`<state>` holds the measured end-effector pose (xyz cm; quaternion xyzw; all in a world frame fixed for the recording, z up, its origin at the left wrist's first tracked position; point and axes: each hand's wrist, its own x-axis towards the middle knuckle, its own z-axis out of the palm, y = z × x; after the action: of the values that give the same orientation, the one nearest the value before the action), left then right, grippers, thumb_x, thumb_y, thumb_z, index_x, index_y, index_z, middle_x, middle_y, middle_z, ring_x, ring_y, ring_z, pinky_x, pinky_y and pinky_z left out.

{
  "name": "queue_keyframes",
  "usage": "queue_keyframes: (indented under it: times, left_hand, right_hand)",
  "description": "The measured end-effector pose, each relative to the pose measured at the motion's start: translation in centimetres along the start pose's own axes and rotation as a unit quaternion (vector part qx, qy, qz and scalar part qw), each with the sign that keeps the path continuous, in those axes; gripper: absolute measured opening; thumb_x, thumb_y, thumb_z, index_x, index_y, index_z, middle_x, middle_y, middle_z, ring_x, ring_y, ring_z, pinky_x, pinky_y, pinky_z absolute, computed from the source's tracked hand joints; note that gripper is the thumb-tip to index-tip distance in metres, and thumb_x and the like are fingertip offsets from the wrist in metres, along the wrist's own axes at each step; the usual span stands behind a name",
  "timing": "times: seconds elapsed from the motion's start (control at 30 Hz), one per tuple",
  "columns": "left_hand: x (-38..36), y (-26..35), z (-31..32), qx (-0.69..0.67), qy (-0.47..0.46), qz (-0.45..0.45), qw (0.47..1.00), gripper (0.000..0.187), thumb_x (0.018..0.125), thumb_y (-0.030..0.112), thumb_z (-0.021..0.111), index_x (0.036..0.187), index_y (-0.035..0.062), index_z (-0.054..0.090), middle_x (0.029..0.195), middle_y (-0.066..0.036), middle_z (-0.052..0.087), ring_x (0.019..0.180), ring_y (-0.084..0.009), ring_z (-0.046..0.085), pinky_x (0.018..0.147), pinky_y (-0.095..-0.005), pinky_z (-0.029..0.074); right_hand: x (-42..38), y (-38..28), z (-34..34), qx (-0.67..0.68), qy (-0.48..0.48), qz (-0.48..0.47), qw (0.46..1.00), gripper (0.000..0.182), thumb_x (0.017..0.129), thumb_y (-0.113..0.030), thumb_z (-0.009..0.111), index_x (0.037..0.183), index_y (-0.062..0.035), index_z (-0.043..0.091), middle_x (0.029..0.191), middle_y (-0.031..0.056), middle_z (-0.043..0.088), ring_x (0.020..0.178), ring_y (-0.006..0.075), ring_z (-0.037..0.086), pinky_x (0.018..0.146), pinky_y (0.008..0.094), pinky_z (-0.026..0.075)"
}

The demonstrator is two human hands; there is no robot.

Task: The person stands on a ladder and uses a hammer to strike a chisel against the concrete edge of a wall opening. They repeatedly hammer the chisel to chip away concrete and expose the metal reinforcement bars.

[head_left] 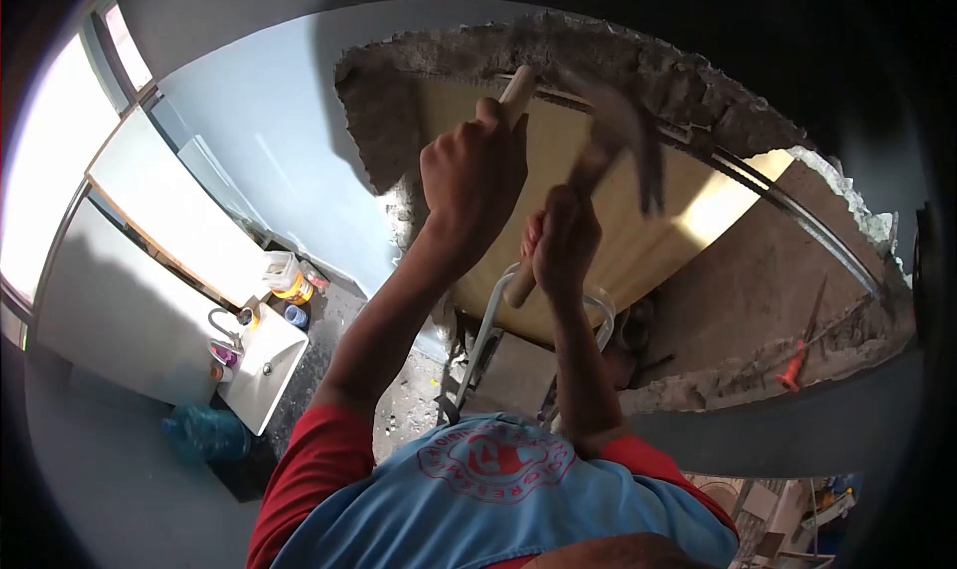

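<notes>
My left hand point(469, 175) is raised and closed around a pale, chisel-like rod point(519, 93); its upper end shows above the fist and the rest is hidden. In my right hand point(566, 242) is a claw hammer point(626, 136), gripped by its wooden handle point(519, 284). The hammer head is blurred and lies to the right of the rod, apart from it. Both hands are in front of a rough-edged opening broken through the wall point(698, 96). Reinforcing bars point(768, 185) run bare along the upper edge of the opening.
A tool with an orange handle point(794, 366) rests at the opening's lower right edge. Below the hands stands a metal-framed chair or ladder point(487, 320). At left are a white sink point(284, 355), a blue water bottle point(207, 432) and a yellow-labelled tub point(296, 289). Rubble point(404, 395) litters the floor.
</notes>
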<state>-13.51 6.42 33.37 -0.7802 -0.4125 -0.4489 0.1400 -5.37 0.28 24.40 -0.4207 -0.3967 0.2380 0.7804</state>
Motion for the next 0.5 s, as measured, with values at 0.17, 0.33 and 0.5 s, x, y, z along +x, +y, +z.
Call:
queue_keyframes:
  times: [0.17,0.33,0.5]
  left_hand:
    - [-0.1,0.3,0.2,0.022,-0.002,-0.002,1.000,0.033,0.092,0.033,0.058,0.072,0.0076,0.052,0.055,-0.014,0.062,0.050,-0.0302,0.066,0.045,-0.0392,0.052]
    - [0.0,-1.5,-0.5,-0.041,-0.010,-0.022,0.999,0.032,0.092,0.035,0.058,0.080,0.0053,0.058,0.058,-0.016,0.062,0.059,-0.0333,0.067,0.053,-0.0406,0.054]
    - [0.0,-8.3,-0.2,-0.346,-0.026,-0.131,0.929,0.050,0.092,0.046,0.057,0.078,-0.0021,0.061,0.063,-0.019,0.061,0.058,-0.0321,0.063,0.057,-0.0412,0.048]
  right_hand:
    - [1.3,5.6,-0.2,0.300,0.046,0.043,0.952,0.036,0.101,-0.035,0.043,0.080,-0.0060,0.044,0.055,0.0021,0.041,0.041,0.0102,0.041,0.039,0.0271,0.035]
    - [-0.1,1.1,0.4,-0.020,-0.004,-0.012,1.000,0.032,0.100,-0.031,0.047,0.082,-0.0045,0.048,0.056,0.0012,0.046,0.045,0.0085,0.047,0.040,0.0261,0.036]
    - [-1.2,-3.6,-1.7,-0.072,-0.046,-0.050,0.995,0.036,0.097,-0.042,0.051,0.084,-0.0088,0.046,0.058,-0.0015,0.042,0.046,0.0070,0.042,0.042,0.0253,0.037]
